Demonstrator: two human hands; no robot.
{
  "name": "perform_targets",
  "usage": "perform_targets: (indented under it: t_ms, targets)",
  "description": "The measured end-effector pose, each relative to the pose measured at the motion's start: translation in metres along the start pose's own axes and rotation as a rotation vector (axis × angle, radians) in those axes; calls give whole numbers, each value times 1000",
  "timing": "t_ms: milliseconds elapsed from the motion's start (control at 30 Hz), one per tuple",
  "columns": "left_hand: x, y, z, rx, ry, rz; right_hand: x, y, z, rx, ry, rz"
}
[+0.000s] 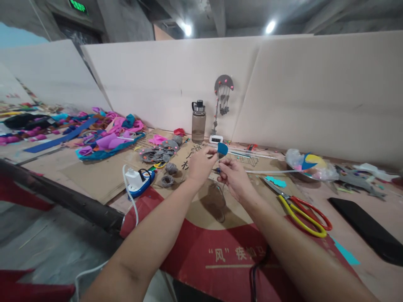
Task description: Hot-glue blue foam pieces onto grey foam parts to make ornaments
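A small blue felt piece (223, 149) with a rounded edge is pinched in the fingertips of my left hand (203, 162), raised above the table. Just below it, my right hand (233, 175) is closed, its thumb and fingertips pressed together; what lies in them is hidden. A dark blue tip (217, 170) pokes out left of my right hand, and a pale thin stick (272, 171) extends to its right. Beneath the hands, a thin wire loop (222, 217) shows over the cardboard. Scissors (302, 212) with red and yellow handles lie open-bladed to the right.
Behind stand a water bottle (198, 126) and a small white digital clock (216, 139). A grey felt hanging ornament (224, 86) is on the white board. Left are a blue power strip (141, 184), yarn balls (171, 168) and felt scraps (110, 140). A black phone (367, 228) lies right.
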State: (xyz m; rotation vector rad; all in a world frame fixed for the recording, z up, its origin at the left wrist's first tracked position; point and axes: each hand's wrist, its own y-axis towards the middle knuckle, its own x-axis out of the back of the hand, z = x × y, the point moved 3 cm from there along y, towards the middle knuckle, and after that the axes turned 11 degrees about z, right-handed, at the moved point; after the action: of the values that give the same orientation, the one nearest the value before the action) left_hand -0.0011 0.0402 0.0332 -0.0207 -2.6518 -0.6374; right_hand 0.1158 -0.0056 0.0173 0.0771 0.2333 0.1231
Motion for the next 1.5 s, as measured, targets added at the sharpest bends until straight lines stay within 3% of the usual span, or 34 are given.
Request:
perform_targets:
  t_ms: [200, 400, 633, 767, 933, 1500]
  targets:
    - [-9, 5, 14, -23, -224, 55, 19, 7, -3, 108, -247, -66]
    - [-18, 6, 14, -4, -501, 103, 32, 5, 7, 278, -540, -166]
    - [-24, 3, 16, 161, -604, 102, 37, 5, 8, 262, -542, -250]
    - [-28, 3, 15, 207, -790, 112, 38, 3, 11, 256, -539, -297]
    - [-28, 1, 11, 252, -838, 121, 41, 4, 13, 287, -534, -338]
    - [-26, -4, 0, 337, -953, 203, 49, 12, 7, 278, -427, -315]
